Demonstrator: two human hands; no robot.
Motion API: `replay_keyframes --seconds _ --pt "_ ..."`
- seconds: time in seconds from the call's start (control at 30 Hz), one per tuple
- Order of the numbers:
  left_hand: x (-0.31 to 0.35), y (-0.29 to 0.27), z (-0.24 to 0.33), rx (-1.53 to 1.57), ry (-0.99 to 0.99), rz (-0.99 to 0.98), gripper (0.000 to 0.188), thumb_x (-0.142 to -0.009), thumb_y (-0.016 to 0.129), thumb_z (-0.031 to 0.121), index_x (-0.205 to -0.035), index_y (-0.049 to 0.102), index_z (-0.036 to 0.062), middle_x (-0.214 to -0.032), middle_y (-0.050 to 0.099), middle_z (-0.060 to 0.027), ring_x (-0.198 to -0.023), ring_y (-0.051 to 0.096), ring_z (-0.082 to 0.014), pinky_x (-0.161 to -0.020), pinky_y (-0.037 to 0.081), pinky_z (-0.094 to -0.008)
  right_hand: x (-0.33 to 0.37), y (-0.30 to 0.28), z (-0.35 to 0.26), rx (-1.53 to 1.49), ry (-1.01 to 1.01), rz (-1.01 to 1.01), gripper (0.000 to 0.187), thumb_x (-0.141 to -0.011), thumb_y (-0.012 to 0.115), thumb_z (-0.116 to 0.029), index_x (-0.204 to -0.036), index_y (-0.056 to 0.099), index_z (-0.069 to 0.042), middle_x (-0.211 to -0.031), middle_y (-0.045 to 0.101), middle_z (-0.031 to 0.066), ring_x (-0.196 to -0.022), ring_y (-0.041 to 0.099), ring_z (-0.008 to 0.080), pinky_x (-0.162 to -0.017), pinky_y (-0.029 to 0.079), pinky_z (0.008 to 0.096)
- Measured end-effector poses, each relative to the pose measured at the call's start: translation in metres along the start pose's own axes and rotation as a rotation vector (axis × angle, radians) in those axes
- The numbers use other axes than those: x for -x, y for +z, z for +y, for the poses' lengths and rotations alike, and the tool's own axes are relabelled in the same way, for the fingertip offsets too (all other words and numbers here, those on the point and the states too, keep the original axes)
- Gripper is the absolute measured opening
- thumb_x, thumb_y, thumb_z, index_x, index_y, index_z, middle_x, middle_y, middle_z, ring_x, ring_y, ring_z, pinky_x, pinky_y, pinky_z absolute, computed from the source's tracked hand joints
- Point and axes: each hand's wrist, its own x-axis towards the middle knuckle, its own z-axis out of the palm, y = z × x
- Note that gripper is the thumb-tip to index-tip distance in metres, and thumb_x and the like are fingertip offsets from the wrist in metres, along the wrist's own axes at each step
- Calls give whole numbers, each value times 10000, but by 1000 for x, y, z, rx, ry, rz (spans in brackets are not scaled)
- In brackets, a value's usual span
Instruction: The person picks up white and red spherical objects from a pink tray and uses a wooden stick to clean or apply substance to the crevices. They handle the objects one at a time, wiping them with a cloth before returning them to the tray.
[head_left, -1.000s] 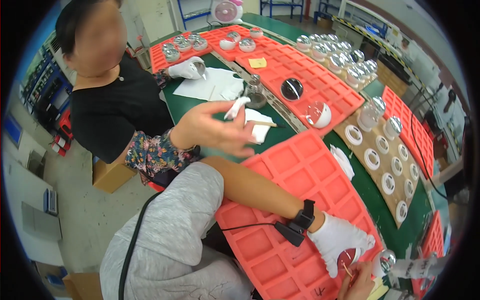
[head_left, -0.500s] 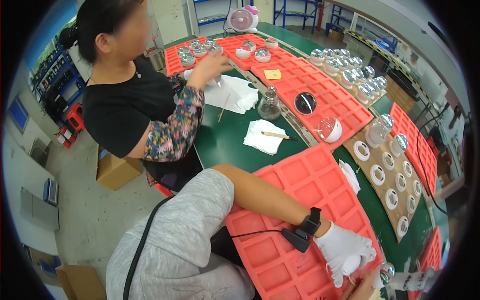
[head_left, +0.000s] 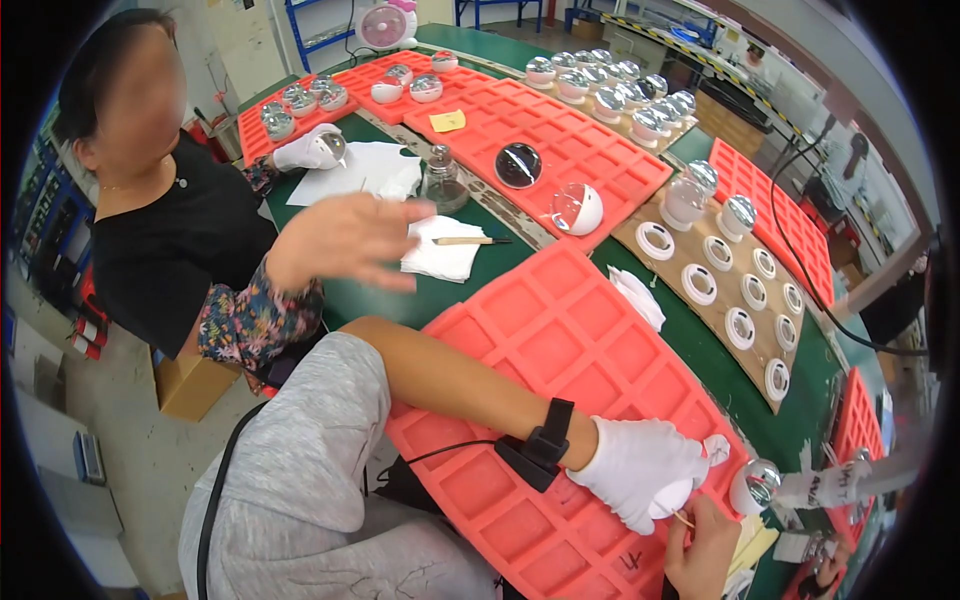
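Note:
My left hand (head_left: 638,468), in a white glove with a black strap at the wrist, curls around a white rounded piece (head_left: 671,497) above the red tray (head_left: 545,345). Most of that piece is hidden by the glove. Close by, my bare right hand (head_left: 706,548) pinches a thin wooden stick (head_left: 684,518), its end against or very near the white piece. A white-and-silver ball (head_left: 757,486) stands just beyond my right hand, beside a taped post (head_left: 825,484).
A co-worker's blurred bare hand (head_left: 345,240) is raised at the left; their gloved hand (head_left: 312,150) holds a ball. A brush (head_left: 465,240) lies on white tissue beside a glass bottle (head_left: 442,182). White rings (head_left: 700,284) sit on a brown board at the right.
The view has shifted, so the table things appear farther left. The co-worker's bare hand has come away from their ball and out over the table. My hands stay together at the white piece.

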Motion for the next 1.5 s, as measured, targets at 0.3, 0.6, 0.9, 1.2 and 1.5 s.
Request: replay_keyframes --seconds 0.3,0.6,0.9,1.2,1.5 --pt "-12 32 -29 403 449 288 508 -716 846 249 -1115 626 22 -1101 621 -181 -1028 624 -383 -889 535 -446 18 10 21 -283 78 97 101 -748 729 -22 -748 631 -47 -672 560 81 -517 537 216 -482 373 336" --pt "-15 14 -27 435 114 95 805 -620 983 285 -1287 598 49 -1212 616 -152 -1113 632 -343 -959 527 -427 1 23 38 -703 197 177 120 -819 636 21 -732 559 -9 -637 460 -10 -539 333 77 -501 261 275" --pt "-17 20 -34 501 15 66 810 -642 966 265 -1330 584 72 -1224 620 -132 -1111 627 -324 -973 515 -413 -1 31 51 -939 247 126 100 -841 615 19 -757 560 20 -702 527 -10 -585 365 47 -525 278 256" --pt "-15 22 -37 427 50 77 759 -676 933 251 -1320 572 75 -1235 614 -135 -1133 621 -322 -980 514 -422 -1 36 53 -1181 324 122 108 -870 598 -2 -765 574 10 -724 536 -8 -637 417 66 -563 321 256" --pt "-15 22 -36 434 56 91 723 -709 915 255 -1315 562 76 -1221 617 -145 -1127 646 -315 -973 535 -414 -3 39 56 -1288 353 157 146 -900 585 -60 -765 576 -5 -729 529 -11 -647 421 78 -578 325 250"
